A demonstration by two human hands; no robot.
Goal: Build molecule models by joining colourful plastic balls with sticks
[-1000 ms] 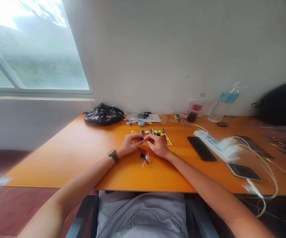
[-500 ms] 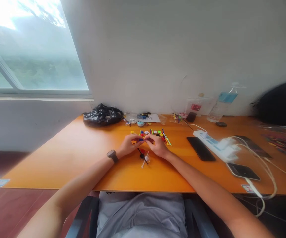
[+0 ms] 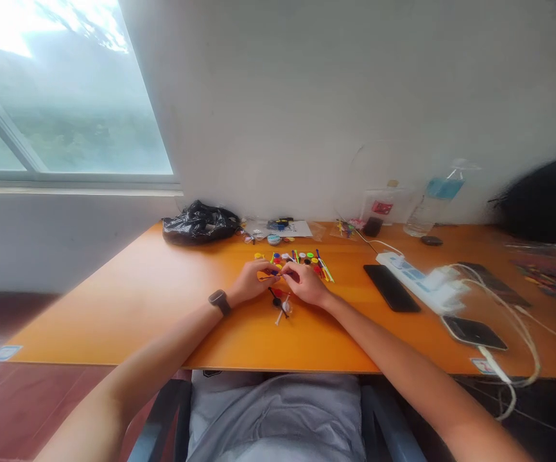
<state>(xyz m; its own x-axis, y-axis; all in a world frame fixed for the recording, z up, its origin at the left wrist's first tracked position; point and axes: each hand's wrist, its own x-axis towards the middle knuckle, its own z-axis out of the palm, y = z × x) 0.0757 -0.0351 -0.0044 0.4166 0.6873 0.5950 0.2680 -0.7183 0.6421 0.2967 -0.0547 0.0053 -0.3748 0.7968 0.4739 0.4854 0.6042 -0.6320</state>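
Note:
My left hand [image 3: 253,281] and my right hand [image 3: 305,283] meet over the middle of the orange table [image 3: 128,301], fingers pinched together on a small blue piece [image 3: 275,272]. A black watch [image 3: 219,301] is on my left wrist. Just beyond my fingers lies a spread of small coloured discs and thin sticks [image 3: 307,260]. Below my hands lie a black disc and a white stick [image 3: 281,307].
A black plastic bag [image 3: 199,222] and papers sit at the back. To the right lie a black phone [image 3: 392,288], a white power strip [image 3: 420,278] with cables, a second phone [image 3: 474,332] and a water bottle [image 3: 434,201]. Another person's dark hair [image 3: 547,199] shows at far right.
Both hands stay pinched together at the same spot; only the fingers shift slightly around the small piece.

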